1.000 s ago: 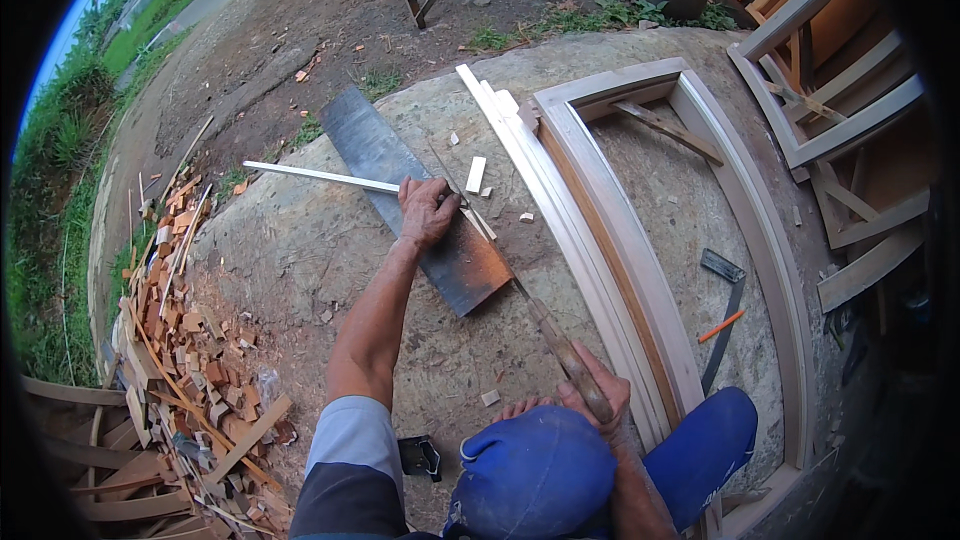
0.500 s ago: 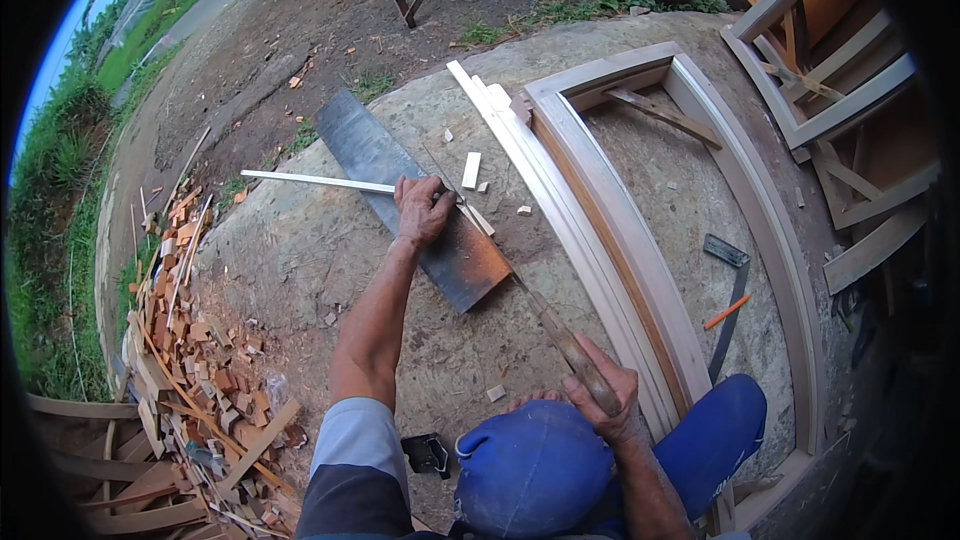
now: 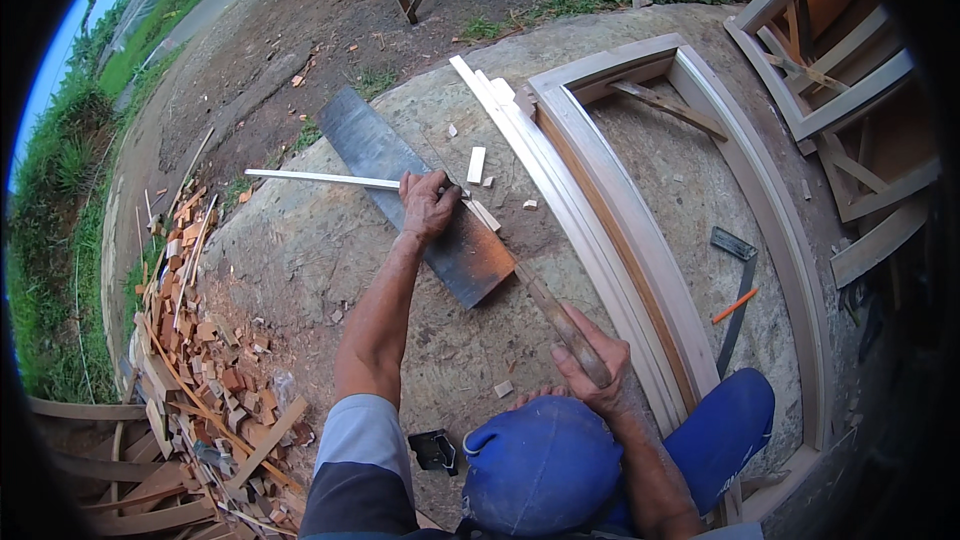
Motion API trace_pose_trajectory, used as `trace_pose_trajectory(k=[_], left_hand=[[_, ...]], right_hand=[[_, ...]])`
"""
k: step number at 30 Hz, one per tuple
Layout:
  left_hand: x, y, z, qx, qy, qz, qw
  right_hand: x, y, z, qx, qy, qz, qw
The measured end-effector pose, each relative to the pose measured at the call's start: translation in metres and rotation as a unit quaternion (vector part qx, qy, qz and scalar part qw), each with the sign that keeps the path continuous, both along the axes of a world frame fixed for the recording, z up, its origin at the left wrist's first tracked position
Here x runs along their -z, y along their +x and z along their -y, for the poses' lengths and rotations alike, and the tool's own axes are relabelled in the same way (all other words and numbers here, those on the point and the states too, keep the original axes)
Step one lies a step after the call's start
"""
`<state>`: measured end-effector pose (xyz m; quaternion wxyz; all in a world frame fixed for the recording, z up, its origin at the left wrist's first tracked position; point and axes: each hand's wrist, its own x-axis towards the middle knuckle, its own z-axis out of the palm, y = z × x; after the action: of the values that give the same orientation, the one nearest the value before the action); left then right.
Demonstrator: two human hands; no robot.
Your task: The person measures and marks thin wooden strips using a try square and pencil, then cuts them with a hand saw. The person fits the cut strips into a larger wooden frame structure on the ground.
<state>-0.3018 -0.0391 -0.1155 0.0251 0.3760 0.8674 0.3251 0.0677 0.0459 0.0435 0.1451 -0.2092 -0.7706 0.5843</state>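
- Left arm: extended forward from the lower edge, forearm rising steeply and leaning slightly right, elbow slightly bent.
- Left hand (image 3: 430, 205): back up, fingers curled down, closed over the white strip (image 3: 320, 177) and bearing on the dark board (image 3: 375, 145) beneath. The fingertips are partly hidden.
- White strip: runs out to the left of the left hand, across the board and past its far edge.
- Right arm: forearm angled up and to the left from the lower edge, beside the blue-clad knee (image 3: 545, 465).
- Right hand (image 3: 597, 360): nearer the body than the left, fingers wrapped around the wooden handle of the saw (image 3: 570, 332).
- Saw: points forward and left from the right hand; its narrow-looking blade reaches the left hand.
- Offcut (image 3: 477, 165): just beyond the left hand, to its right.
- Orange pencil (image 3: 735, 306): right of the right hand, well apart, across the square (image 3: 738, 285).
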Motion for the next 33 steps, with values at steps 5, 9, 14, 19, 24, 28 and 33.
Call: trace_pose_trajectory(k=[5,9,14,19,24,28,33], left_hand=[[-0.001,0.002,0.001,-0.001,-0.008,0.008,1.000],[0.001,0.001,0.002,0.000,-0.007,0.012,1.000],[0.000,0.001,0.001,0.004,-0.007,0.008,1.000],[-0.001,0.000,-0.001,0.006,0.005,0.000,1.000],[0.003,0.000,0.003,0.012,-0.006,0.008,1.000],[0.003,-0.001,0.003,0.014,-0.018,0.013,1.000],[0.000,0.000,0.002,0.011,-0.013,0.007,1.000]], right_hand=[[-0.003,0.030,0.003,0.017,0.018,0.011,1.000],[-0.007,0.058,0.003,-0.003,0.138,-0.047,0.989],[-0.007,0.024,0.002,0.000,0.048,-0.015,0.999],[-0.001,0.005,0.000,0.007,-0.039,0.046,0.998],[-0.007,0.070,0.004,0.001,0.114,-0.002,0.994],[-0.007,0.074,0.004,0.011,0.075,-0.017,0.997],[0.016,-0.010,-0.003,0.002,0.040,-0.004,0.999]])
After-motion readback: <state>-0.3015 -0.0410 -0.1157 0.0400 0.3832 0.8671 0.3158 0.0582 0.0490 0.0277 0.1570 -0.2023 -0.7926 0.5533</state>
